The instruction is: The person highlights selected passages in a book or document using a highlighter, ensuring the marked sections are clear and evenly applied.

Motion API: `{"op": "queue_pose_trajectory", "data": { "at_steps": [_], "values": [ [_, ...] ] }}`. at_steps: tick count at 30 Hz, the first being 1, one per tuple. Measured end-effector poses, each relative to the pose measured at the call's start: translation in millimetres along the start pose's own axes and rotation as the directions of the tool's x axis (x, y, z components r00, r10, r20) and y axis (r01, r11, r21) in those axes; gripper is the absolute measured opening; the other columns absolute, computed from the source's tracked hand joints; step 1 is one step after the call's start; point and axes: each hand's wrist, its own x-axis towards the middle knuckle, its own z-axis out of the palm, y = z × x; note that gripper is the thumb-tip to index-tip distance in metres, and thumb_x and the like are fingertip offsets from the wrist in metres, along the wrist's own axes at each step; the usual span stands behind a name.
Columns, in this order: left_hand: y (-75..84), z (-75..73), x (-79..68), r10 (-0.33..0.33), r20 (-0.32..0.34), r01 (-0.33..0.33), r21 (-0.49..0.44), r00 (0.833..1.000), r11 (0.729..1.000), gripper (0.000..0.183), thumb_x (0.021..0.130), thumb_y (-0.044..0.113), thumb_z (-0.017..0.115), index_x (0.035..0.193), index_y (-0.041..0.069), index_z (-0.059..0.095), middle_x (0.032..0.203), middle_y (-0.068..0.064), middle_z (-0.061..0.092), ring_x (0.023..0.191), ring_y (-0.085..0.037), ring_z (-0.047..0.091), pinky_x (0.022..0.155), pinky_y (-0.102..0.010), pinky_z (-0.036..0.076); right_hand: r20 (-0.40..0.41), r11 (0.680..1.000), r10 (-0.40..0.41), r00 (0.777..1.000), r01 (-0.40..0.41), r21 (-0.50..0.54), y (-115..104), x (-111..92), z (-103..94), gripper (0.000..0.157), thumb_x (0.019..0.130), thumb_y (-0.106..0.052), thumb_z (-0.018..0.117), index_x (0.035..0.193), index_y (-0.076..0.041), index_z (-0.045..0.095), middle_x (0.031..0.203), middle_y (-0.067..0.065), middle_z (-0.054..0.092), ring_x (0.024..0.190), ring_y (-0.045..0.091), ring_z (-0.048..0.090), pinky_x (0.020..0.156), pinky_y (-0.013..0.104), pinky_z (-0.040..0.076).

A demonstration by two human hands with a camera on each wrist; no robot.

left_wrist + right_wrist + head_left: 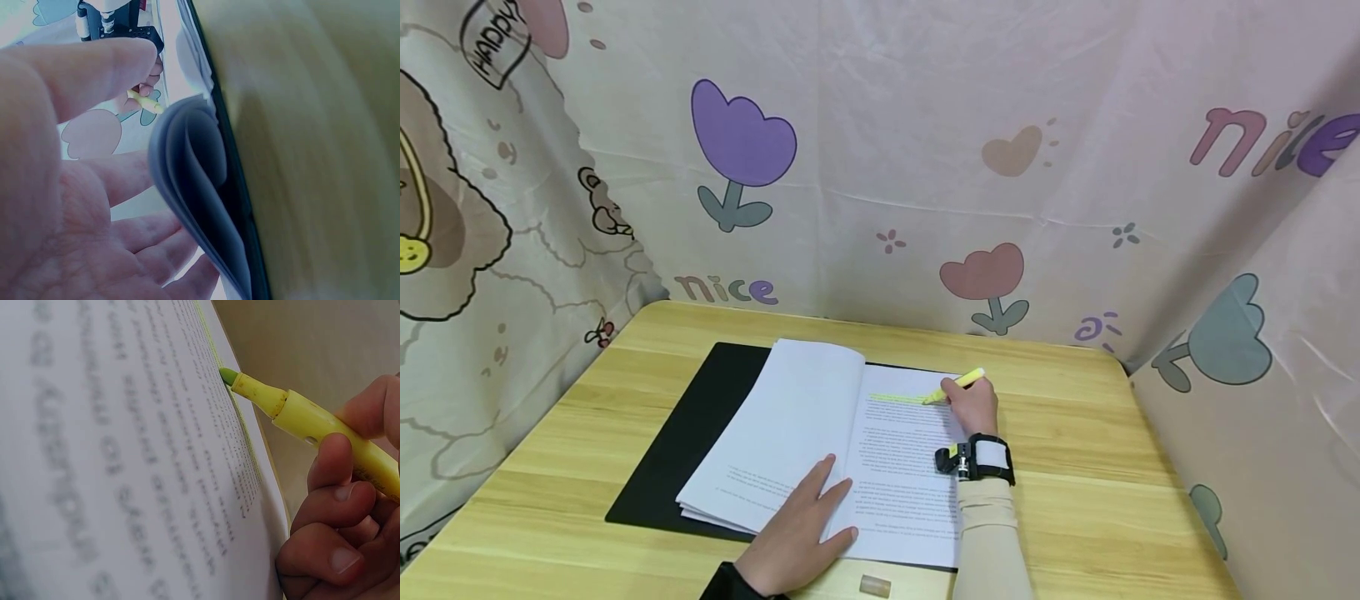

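A stack of printed pages [910, 492] lies spread on a black folder [681, 454], its left pages turned over. My right hand [976, 407] pinches a yellow highlighter [962, 383], uncapped, near the top of the right page. In the right wrist view the green-yellow tip of the highlighter [319, 422] meets the paper by a yellow line. Across the lower fold of the pages rests my left hand [801, 529], fingers spread. The left wrist view shows my left hand [81, 206] beside the curled page edges [187, 162].
A small grey-brown piece [875, 586], of a kind I cannot tell, lies at the table's near edge. The wooden table [1075, 467] extends right of the pages. Printed cloth [880, 125] hangs behind and at both sides. A wrist camera [958, 458] sits on my right wrist.
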Motion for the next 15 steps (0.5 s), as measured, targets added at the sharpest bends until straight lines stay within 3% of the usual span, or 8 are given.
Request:
{"op": "queue_pose_trajectory", "data": {
  "at_steps": [15],
  "values": [
    [-1.0,-0.6,1.0,0.029,-0.007,-0.029,-0.004,1.0,1.0,0.065,0.093,0.038,0.074,0.143,-0.001,0.058,0.166,-0.023,0.027,0.151,-0.045,0.029,0.115,-0.067,0.032,-0.01,1.0,-0.003,1.0,0.003,0.026,1.1,1.7,-1.3,0.023,0.092,-0.028,0.069,0.095,-0.005,0.066,0.078,0.006,0.065,0.071,0.022,0.057,0.062,0.03,0.042]
  ]
}}
